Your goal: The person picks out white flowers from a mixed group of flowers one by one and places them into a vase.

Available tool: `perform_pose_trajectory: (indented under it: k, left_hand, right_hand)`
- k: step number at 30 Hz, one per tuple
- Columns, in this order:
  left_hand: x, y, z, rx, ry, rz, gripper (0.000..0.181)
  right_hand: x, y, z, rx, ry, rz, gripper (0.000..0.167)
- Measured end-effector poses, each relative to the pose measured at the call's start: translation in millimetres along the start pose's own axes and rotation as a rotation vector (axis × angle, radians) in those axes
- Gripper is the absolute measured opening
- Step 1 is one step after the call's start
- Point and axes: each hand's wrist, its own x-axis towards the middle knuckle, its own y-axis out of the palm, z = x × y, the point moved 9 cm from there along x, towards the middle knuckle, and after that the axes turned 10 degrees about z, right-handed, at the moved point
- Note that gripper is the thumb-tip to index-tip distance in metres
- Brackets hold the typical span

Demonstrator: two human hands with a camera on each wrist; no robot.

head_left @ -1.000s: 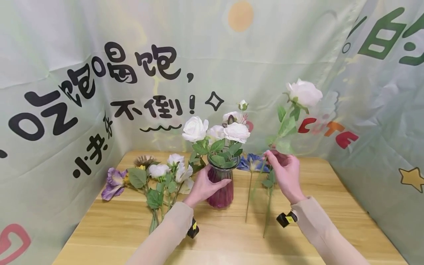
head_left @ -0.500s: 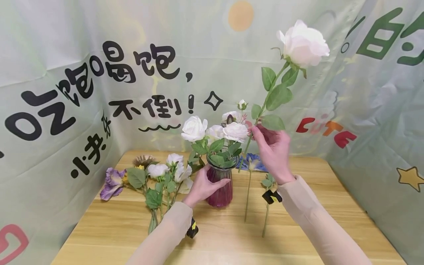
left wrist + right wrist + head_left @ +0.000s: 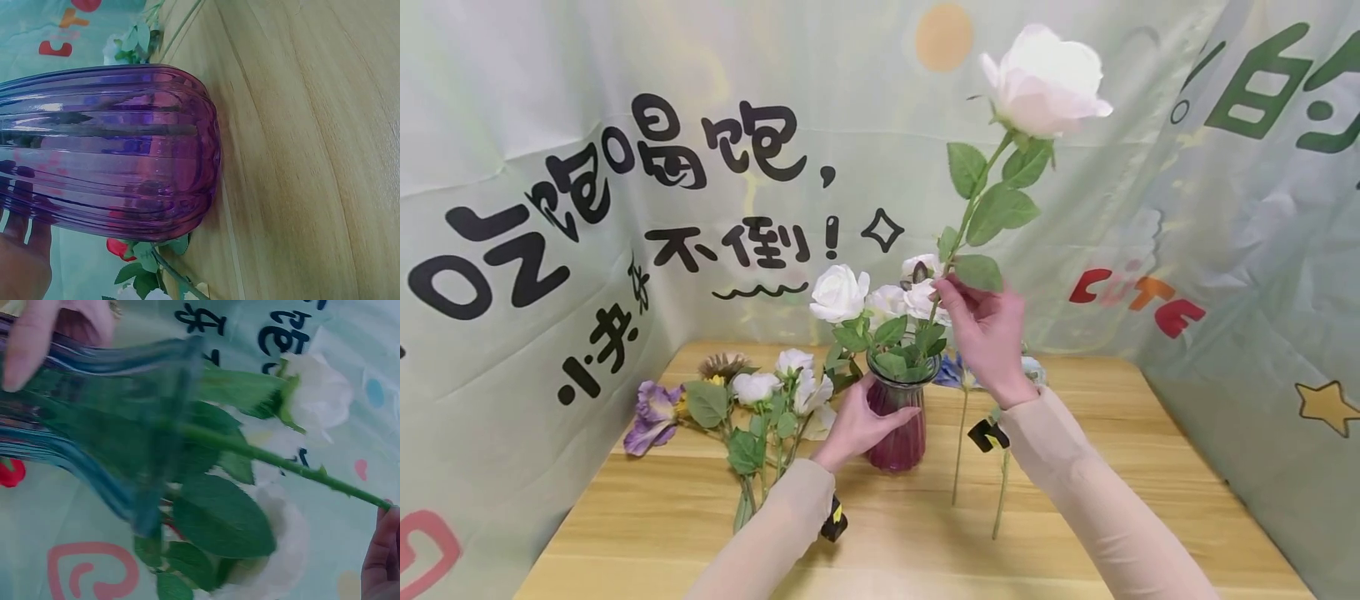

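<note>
My left hand [image 3: 859,427] holds the ribbed glass vase [image 3: 901,442], purple below and greyish at the rim, thumb across its front. Several white roses [image 3: 840,293] with green leaves stand in it. With thumb and fingertips, my right hand [image 3: 992,337] pinches the green stem of a large pale pink-white rose [image 3: 1048,83], raised above the vase and leaning right. In the right wrist view, this stem [image 3: 300,469] runs from my fingertips to the vase mouth among the leaves; how deep it reaches I cannot tell. The left wrist view shows dark stems inside the purple glass.
Left of the vase lie white flowers [image 3: 758,387], a purple flower [image 3: 655,417] and a brown bloom [image 3: 724,364]. On the right are a blue flower [image 3: 951,372] and another stem [image 3: 1002,496], partly behind my right arm. Printed cloth [image 3: 880,167] encloses the wooden table [image 3: 895,542].
My right hand has risen and moved left, bringing the large rose from the vase's right side to over its mouth. The left hand stays on the vase.
</note>
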Motion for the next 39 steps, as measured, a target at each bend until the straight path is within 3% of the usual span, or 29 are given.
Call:
perform_pose_trajectory:
  k: [8, 18, 22, 26, 29, 34, 39]
  left_hand:
    - [-1.2, -3.1, -4.9, 0.068, 0.044, -0.004, 0.061]
    - [-1.6, -1.9, -5.5, 0.069, 0.05, 0.0, 0.062]
    - [-2.4, -0.9, -4.0, 0.044, 0.034, 0.004, 0.061]
    - [-3.0, -0.5, -6.2, 0.014, 0.052, 0.006, 0.062]
    - [-3.5, -2.0, -8.2, 0.042, 0.054, -0.006, 0.064]
    - [-4.0, -3.8, -8.7, 0.126, 0.039, -0.026, 0.066]
    - [-2.9, -0.7, -8.6, 0.086, 0.045, -0.014, 0.064]
  right_hand:
    - [-16.2, 15.0, -9.6, -0.222, -0.024, 0.102, 0.02]
    - [-23.6, 28.4, -12.0, -0.419, -0.091, 0.218, 0.022]
    - [-27.1, 33.1, -17.5, -0.428, -0.018, 0.314, 0.022]
    - [-32.3, 28.9, -26.9, -0.385, 0.12, 0.366, 0.029]
    - [-36.7, 21.1, -34.6, -0.336, 0.217, 0.347, 0.035]
    - [-47.4, 8.0, -46.5, -0.245, 0.318, 0.28, 0.029]
    - [-62.6, -7.1, -60.0, -0.172, 0.393, 0.204, 0.024]
